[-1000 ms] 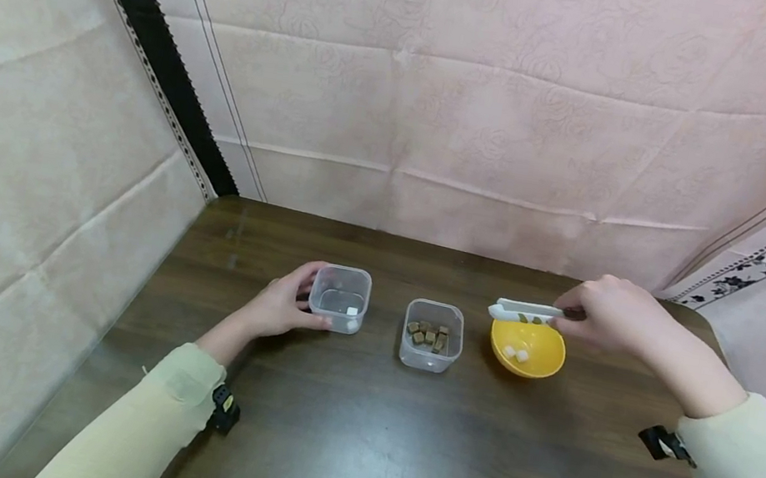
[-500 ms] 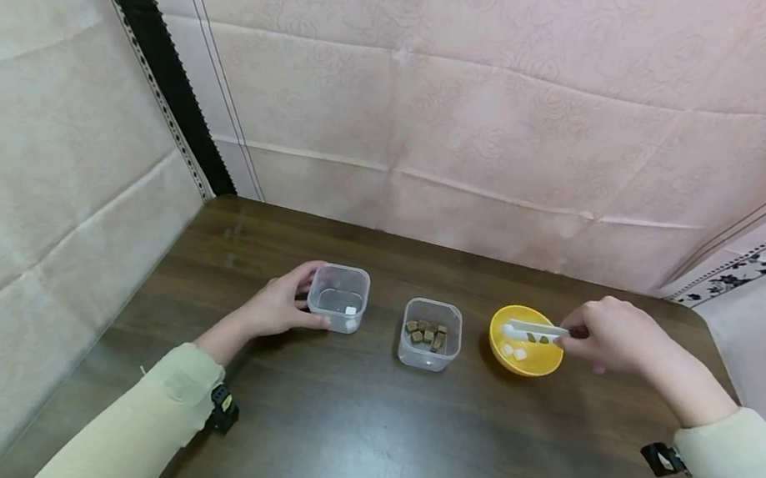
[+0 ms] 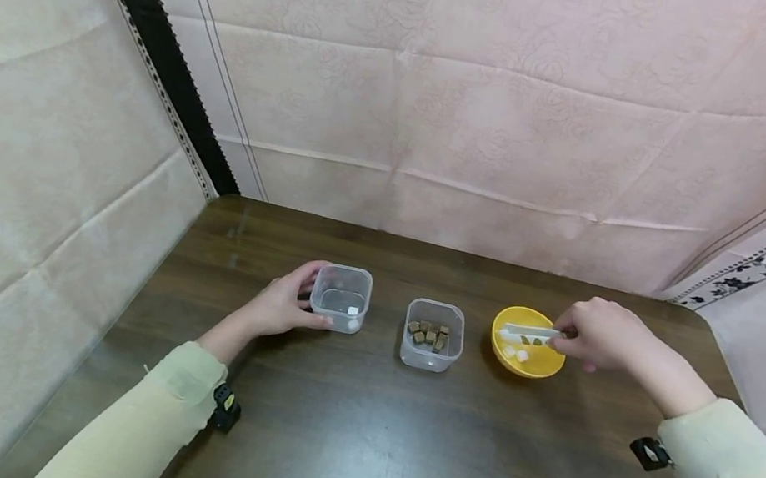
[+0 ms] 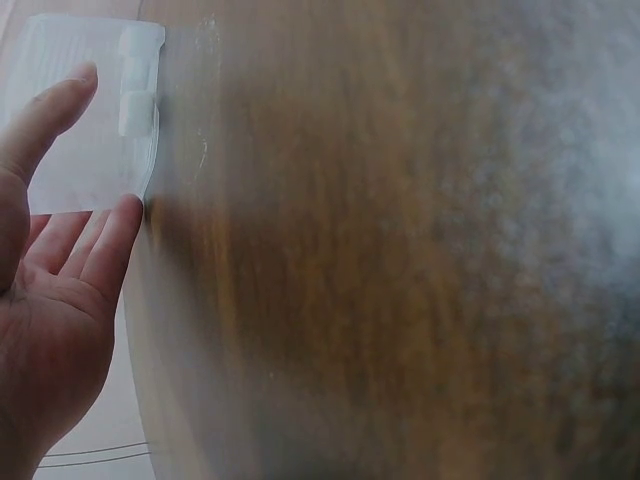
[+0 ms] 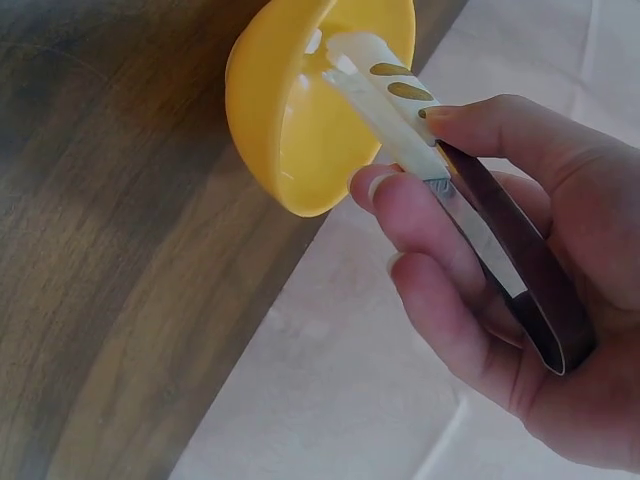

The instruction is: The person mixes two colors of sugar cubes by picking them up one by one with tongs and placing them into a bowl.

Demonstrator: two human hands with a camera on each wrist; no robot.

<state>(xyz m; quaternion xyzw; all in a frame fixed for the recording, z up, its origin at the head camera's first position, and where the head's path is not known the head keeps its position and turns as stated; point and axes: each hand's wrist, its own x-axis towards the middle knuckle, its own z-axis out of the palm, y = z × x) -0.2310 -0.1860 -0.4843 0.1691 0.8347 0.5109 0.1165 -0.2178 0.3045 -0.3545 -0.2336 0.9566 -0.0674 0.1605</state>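
My left hand grips a clear square plastic container from its left side, thumb in front and fingers behind. White cubes lie along its bottom. At the right, my right hand pinches food tongs with dark handles and pale, green-marked tips. Those tips reach down inside a yellow bowl, close to small white cubes. Whether a cube sits between the tips, I cannot tell. In the right wrist view, the thumb presses one tong arm and the fingers curl against the other.
Between the hands stands a second clear container with several brown cubes. Everything rests on a dark wooden table. A pale patterned cloth hangs along the table's back edge.
My right hand has lowered the tongs from above the bowl's far rim to inside it, and the tips look nearer together. The left hand and its container stay in place.
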